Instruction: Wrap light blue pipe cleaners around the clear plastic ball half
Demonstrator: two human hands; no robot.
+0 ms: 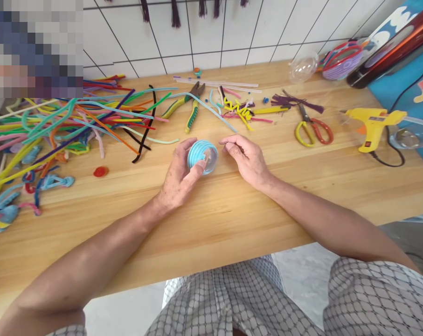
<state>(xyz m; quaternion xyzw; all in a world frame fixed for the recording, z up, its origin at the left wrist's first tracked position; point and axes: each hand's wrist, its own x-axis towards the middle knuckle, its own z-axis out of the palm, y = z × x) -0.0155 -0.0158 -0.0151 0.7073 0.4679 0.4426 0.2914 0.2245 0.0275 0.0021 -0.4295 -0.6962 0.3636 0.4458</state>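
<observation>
A small clear plastic ball (211, 157), with light blue pipe cleaner wound in rings around its left part, is gripped in my left hand (179, 172). The thumb lies across its front and the fingers go round behind it. Just right of the ball, apart from it, my right hand (248, 161) is closed, with thumb and index finger drawn together. Whether anything small sits between those fingertips I cannot make out. Beyond the hands, a light blue pipe cleaner (216, 112) lies on the wooden table (211, 224).
Many coloured pipe cleaners (74, 121) are heaped at the left, near a red cap (100, 171). Pliers (192, 105), yellow coiled scraps (237, 109) and scissors (311, 128) lie farther back. At right are a yellow glue gun (374, 123) with its cord and a clear ball (304, 66).
</observation>
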